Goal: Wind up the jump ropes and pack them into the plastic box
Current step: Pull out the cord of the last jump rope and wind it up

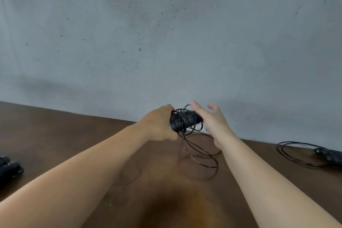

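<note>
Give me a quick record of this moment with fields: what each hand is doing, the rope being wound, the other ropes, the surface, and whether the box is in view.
left hand: left hand grips the black handles, held above the table
right hand: right hand open, fingers spread beside the handles
rope in work: cord partly wrapped round the handles, loose loops hanging to the table
other ropes: coiled rope lies at right; dark handles at left edge
surface: brown table against a grey wall
plastic box: not in view

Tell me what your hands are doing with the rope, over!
Left hand grips the handles, cord partly wound. Right hand open beside them. Loose loops hang to the table. No box in view.
</note>
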Action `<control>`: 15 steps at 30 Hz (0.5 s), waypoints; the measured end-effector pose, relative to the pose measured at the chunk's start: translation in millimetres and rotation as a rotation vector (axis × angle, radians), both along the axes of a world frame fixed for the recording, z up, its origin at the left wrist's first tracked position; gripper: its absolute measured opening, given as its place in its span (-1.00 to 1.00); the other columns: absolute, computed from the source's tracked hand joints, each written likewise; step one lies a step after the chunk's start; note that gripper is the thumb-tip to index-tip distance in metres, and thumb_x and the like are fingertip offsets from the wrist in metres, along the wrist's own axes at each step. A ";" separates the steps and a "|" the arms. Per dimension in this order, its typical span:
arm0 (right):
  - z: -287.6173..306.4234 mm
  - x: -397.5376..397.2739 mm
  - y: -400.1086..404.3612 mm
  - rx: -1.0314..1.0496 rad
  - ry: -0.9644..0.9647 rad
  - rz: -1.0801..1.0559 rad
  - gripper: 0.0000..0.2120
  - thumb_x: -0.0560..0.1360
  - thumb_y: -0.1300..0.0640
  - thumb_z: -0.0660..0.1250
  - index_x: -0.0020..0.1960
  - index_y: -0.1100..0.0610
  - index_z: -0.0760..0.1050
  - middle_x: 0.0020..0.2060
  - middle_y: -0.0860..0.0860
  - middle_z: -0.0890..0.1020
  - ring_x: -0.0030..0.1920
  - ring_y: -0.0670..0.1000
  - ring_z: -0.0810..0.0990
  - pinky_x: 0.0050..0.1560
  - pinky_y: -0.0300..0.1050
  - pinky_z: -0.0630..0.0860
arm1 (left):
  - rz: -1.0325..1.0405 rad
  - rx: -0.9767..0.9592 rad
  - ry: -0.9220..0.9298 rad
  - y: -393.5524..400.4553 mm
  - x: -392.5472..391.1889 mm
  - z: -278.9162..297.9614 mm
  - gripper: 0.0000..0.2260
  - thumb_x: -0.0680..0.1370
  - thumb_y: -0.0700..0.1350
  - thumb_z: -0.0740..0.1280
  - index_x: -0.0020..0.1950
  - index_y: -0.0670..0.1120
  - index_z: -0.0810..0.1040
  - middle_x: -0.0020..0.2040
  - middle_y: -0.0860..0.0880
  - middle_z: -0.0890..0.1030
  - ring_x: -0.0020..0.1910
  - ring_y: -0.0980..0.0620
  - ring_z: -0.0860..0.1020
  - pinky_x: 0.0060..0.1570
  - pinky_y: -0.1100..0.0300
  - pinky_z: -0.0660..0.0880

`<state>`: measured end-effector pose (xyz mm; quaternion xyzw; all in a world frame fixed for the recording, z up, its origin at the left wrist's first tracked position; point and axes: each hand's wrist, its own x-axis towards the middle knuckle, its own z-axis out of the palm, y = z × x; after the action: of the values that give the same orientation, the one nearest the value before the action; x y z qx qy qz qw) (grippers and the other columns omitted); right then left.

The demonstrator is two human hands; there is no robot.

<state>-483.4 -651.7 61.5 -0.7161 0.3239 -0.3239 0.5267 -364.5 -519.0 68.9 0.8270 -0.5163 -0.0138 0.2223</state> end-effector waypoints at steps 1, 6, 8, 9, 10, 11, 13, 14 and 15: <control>-0.8 0.4 0.7 -0.072 0.048 -0.005 -0.11 0.36 -0.36 0.41 0.49 0.12 0.26 0.30 0.02 0.49 0.21 0.03 0.49 0.21 -0.05 0.39 | -0.031 0.038 -0.078 -0.1 0.6 0.6 -0.38 0.32 -0.04 0.48 0.33 -0.04 0.33 0.14 0.01 0.44 -0.07 0.00 0.49 -0.17 0.19 0.41; -6.5 4.1 -9.9 -0.433 0.366 0.021 -0.77 0.46 -0.08 0.41 0.01 0.04 0.65 -0.04 -0.07 0.67 0.04 0.00 0.62 0.11 -0.03 0.55 | -0.060 0.084 -0.088 0.5 2.8 -7.0 -0.25 0.31 -0.06 0.49 0.41 -0.01 0.21 0.16 0.03 0.29 -0.13 -0.01 0.49 -0.17 0.15 0.45; -11.2 4.6 -13.9 -0.438 0.473 0.028 -0.80 0.45 -0.02 0.41 0.05 0.02 0.61 -0.01 -0.07 0.64 0.03 0.00 0.60 0.07 -0.10 0.53 | -0.068 0.103 -0.111 1.2 4.9 -11.9 -0.34 0.30 -0.06 0.50 0.30 -0.01 0.24 0.08 0.04 0.33 -0.17 0.02 0.47 -0.20 0.14 0.43; -14.1 4.8 -16.1 -0.478 0.518 -0.009 -0.81 0.44 0.04 0.40 0.06 0.00 0.59 -0.01 -0.05 0.63 0.02 0.02 0.59 0.02 -0.13 0.51 | -0.067 0.105 -0.129 1.4 7.0 -13.8 -0.40 0.30 -0.05 0.49 0.23 0.00 0.27 0.06 0.04 0.36 -0.20 0.04 0.46 -0.22 0.15 0.41; -16.0 3.8 -18.0 -0.542 0.558 -0.072 -0.82 0.44 0.10 0.39 0.04 -0.01 0.57 -0.03 -0.03 0.62 -0.02 0.04 0.57 -0.06 -0.15 0.49 | -0.060 0.101 -0.129 2.2 10.1 -14.6 -0.47 0.31 -0.03 0.49 0.16 0.01 0.29 0.04 0.03 0.38 -0.21 0.05 0.44 -0.24 0.16 0.38; -18.8 0.6 -20.5 -0.589 0.587 -0.147 -0.83 0.44 0.15 0.35 0.03 0.00 0.55 -0.05 -0.01 0.60 -0.06 0.06 0.55 -0.12 -0.16 0.44 | -0.048 0.100 -0.096 3.4 13.7 -14.7 -0.53 0.32 -0.02 0.48 0.11 0.01 0.31 0.02 0.02 0.42 -0.21 0.06 0.44 -0.25 0.16 0.37; -25.8 -10.6 -35.5 -0.544 0.573 -0.274 -0.81 0.47 0.24 0.28 0.06 0.05 0.49 -0.05 0.04 0.57 -0.08 0.10 0.51 -0.15 -0.16 0.37 | -0.009 0.083 0.117 7.7 23.5 -12.5 -0.62 0.36 -0.04 0.45 0.08 -0.02 0.38 -0.01 -0.01 0.53 -0.23 0.06 0.47 -0.26 0.19 0.41; -30.1 -18.7 -46.7 -0.473 0.562 -0.319 -0.79 0.48 0.26 0.25 0.09 0.09 0.48 -0.03 0.08 0.57 -0.05 0.13 0.52 -0.14 -0.15 0.36 | 0.009 0.055 0.289 10.6 27.9 -10.5 -0.66 0.38 -0.06 0.43 0.08 -0.05 0.42 -0.06 -0.03 0.59 -0.27 0.07 0.50 -0.27 0.19 0.44; -34.2 -27.3 -58.4 -0.404 0.563 -0.351 -0.77 0.48 0.28 0.23 0.11 0.14 0.49 -0.01 0.12 0.58 -0.01 0.16 0.55 -0.11 -0.15 0.39 | 0.021 0.016 0.472 13.5 32.7 -9.4 -0.70 0.40 -0.10 0.41 0.08 -0.08 0.46 -0.13 -0.06 0.63 -0.30 0.07 0.54 -0.29 0.21 0.47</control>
<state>-510.7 -710.1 27.3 -0.7999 0.5032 -0.2571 0.2020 -331.8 -505.5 59.5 0.8079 -0.4410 -0.2086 0.3307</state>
